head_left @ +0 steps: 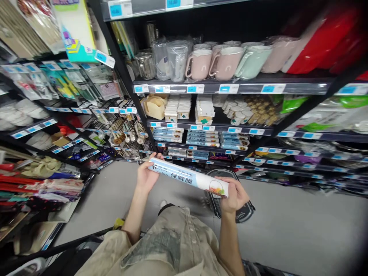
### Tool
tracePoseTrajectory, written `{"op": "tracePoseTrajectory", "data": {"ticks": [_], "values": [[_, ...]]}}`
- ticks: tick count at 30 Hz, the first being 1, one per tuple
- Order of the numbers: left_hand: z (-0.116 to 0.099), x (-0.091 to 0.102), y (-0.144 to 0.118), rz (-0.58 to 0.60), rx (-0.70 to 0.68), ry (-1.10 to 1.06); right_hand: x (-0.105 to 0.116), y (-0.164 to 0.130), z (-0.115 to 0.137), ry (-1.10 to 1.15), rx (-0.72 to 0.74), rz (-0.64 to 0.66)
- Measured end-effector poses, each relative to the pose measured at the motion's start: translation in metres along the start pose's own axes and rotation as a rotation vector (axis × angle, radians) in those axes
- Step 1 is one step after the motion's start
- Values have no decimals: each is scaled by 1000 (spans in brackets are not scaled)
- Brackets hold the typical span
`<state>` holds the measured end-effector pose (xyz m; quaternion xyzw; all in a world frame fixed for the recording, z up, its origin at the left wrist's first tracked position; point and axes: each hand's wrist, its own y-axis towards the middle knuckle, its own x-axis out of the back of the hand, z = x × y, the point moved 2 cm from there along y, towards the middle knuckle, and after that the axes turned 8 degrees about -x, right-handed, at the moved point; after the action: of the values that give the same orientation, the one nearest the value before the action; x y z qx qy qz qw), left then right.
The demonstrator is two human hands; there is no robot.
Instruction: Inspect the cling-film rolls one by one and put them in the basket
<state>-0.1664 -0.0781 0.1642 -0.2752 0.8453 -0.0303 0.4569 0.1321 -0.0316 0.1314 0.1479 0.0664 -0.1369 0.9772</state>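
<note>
A long blue-and-white box of cling film (184,174) with Chinese lettering and a food picture lies across both my hands, tilted down to the right. At its left end, my left hand (147,175) is closed round the box. The right end sits in the grip of my right hand (234,194). Beyond the box, similar blue-and-white cling film boxes (202,138) are stacked on a low shelf.
A dark shopping basket (244,212) stands on the grey floor (281,214) behind my right hand. Pink mugs (199,63) and pale green ones fill an upper shelf. Kitchen utensils (132,134) hang to the left. Folded goods (51,188) lie at the far left.
</note>
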Motion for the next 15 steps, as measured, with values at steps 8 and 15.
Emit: {"op": "tracePoseTrajectory", "data": {"ticks": [8,15], "values": [[-12,19,-11,132,94,569,6,13,4,-84,88,42],[-10,24,-2,32,-111,559,13,14,-2,161,-121,227]]}}
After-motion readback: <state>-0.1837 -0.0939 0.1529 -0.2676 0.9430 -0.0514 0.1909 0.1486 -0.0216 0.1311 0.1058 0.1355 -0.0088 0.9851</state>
